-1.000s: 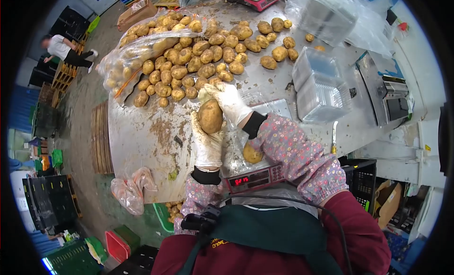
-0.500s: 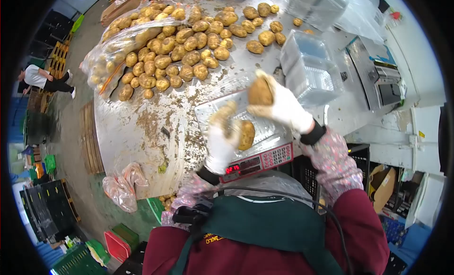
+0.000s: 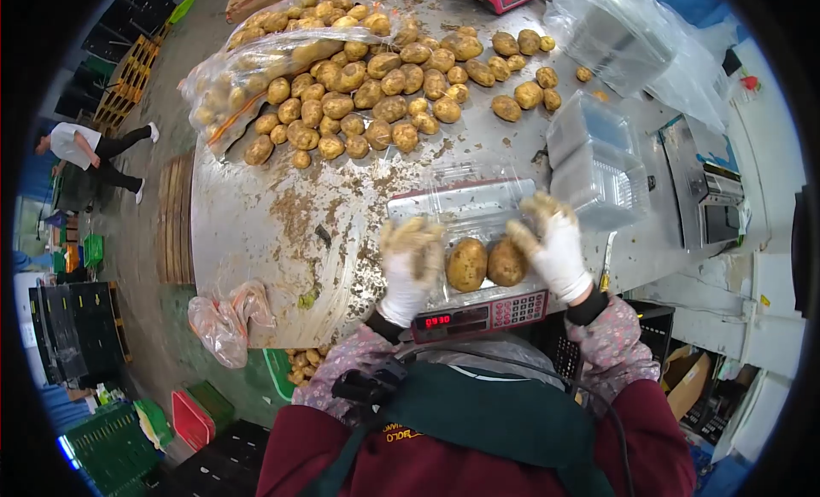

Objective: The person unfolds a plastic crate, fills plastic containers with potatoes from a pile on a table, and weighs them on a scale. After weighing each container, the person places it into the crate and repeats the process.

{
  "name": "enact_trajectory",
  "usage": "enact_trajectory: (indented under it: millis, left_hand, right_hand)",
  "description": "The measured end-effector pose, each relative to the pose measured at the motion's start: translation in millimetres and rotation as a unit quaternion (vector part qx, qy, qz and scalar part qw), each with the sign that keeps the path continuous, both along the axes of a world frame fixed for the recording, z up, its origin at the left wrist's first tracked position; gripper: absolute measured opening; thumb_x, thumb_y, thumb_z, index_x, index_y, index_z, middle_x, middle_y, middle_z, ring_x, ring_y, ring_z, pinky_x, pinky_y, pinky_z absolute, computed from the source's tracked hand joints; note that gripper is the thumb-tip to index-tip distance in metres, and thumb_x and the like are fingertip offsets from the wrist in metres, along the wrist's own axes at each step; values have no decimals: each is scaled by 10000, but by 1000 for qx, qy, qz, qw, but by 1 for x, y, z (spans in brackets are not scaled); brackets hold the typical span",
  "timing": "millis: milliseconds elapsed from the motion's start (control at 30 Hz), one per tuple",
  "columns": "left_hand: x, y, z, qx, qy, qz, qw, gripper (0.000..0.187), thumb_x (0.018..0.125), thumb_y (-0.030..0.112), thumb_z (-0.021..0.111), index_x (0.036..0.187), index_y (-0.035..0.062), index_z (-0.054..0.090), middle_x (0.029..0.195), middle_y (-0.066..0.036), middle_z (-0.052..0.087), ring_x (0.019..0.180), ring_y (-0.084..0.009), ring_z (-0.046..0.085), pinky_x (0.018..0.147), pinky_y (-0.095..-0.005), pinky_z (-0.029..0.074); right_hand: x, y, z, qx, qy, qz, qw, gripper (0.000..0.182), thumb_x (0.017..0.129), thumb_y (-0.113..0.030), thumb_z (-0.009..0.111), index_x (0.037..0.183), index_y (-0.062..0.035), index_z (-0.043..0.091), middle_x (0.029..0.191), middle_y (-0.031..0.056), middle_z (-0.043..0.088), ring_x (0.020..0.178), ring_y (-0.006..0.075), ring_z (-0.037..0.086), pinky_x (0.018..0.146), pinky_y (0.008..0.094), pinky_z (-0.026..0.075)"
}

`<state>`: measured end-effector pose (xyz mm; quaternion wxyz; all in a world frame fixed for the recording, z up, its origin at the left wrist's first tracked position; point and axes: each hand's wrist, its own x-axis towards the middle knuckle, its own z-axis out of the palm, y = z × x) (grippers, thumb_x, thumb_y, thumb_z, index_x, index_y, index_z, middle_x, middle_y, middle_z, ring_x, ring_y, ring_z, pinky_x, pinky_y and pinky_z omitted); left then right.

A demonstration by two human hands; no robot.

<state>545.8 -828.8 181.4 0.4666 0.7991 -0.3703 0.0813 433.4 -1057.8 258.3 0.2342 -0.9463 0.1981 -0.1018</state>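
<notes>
Two large potatoes, a left one (image 3: 467, 265) and a browner right one (image 3: 507, 263), lie side by side in a clear plastic container (image 3: 478, 177) on a red-edged digital scale (image 3: 518, 310). The scale's red display is lit. My left hand (image 3: 409, 271), in a white glove with dirty fingertips, is open at the container's left side. On the other side, my right hand (image 3: 555, 249), gloved the same way, is open with its thumb close to the right potato. Whether either hand touches the container cannot be made out.
A heap of potatoes (image 3: 367, 96) spills from a clear bag (image 3: 239, 78) across the dirty metal table (image 3: 248, 241). Stacked clear containers (image 3: 602, 168) stand to the right. A crumpled plastic bag (image 3: 224, 326) hangs at the left edge. A person (image 3: 85, 147) walks at far left.
The potato from my right hand now lies in the container beside the other one, and both hands have let go. The display reading has changed. The view has shifted slightly.
</notes>
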Motion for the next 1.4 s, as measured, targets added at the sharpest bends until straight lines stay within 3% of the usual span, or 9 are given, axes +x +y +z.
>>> enact_trajectory:
  millis: [67,133,233,400,600,800,1000,1133,1400]
  left_hand:
    - [24,35,-16,-35,123,99,987,182,926,152,622,1089,77,649,1025,-71,716,1131,-258,598,1078,-439,358]
    - [53,67,-32,-156,349,187,905,225,937,106,580,1143,31,631,1081,-118,694,1131,-267,594,1042,-414,391]
    - [104,104,-50,77,36,264,961,377,923,90,555,1288,-4,559,1244,-201,611,1194,-342,537,1041,-417,394]
    - [181,80,-68,150,-27,181,972,419,887,155,611,1288,41,567,1222,-196,627,1130,-367,571,977,-428,447]
    - [239,-3,-110,249,-24,52,967,661,767,123,715,1386,155,485,1497,-194,357,1308,-390,431,1061,-460,401]
    - [253,10,-133,347,17,126,929,486,803,238,697,1249,105,557,1235,-226,585,1144,-407,565,948,-470,480]
    - [255,53,-156,155,130,47,978,511,799,275,768,1239,97,580,1114,-168,643,1002,-295,648,839,-377,532]
    - [206,43,-73,-132,525,-10,841,356,935,283,686,1175,28,621,1048,-72,685,803,-149,651,679,-256,526]
    - [73,-8,-12,-403,705,-154,563,493,1019,386,508,1321,-4,496,1242,-167,607,1067,-316,634,806,-369,587]
  right_hand:
    - [23,-18,13,-14,-122,24,992,322,879,-289,686,1057,-22,684,1105,190,667,1034,359,608,933,429,455]
    - [44,-35,25,210,-62,27,975,275,912,-222,654,1092,-15,683,1039,157,693,923,288,645,868,369,489]
    - [77,-34,0,337,-121,18,934,252,934,-162,634,1128,-7,680,1024,118,708,897,175,643,829,293,496]
    - [104,-3,-13,389,-100,11,916,243,935,-129,646,1137,0,684,1022,85,718,943,98,612,859,259,486]
    - [90,4,-15,336,-54,19,940,245,946,-142,638,1140,0,684,1008,72,729,910,82,614,832,260,497]
    - [48,-9,-22,355,-82,-67,929,237,954,-137,623,1131,3,694,1013,63,726,900,76,613,821,247,494]
    - [3,-14,-30,383,-103,-105,912,229,959,-140,614,1115,3,702,1003,51,722,897,84,621,822,240,494]
    - [-18,-14,-27,389,-111,-127,906,241,960,-161,618,1128,-9,700,1009,55,722,904,81,622,827,241,497]
    - [-35,27,-22,75,-61,11,995,332,887,-244,635,1186,-101,650,1150,144,654,1130,328,579,997,416,425]
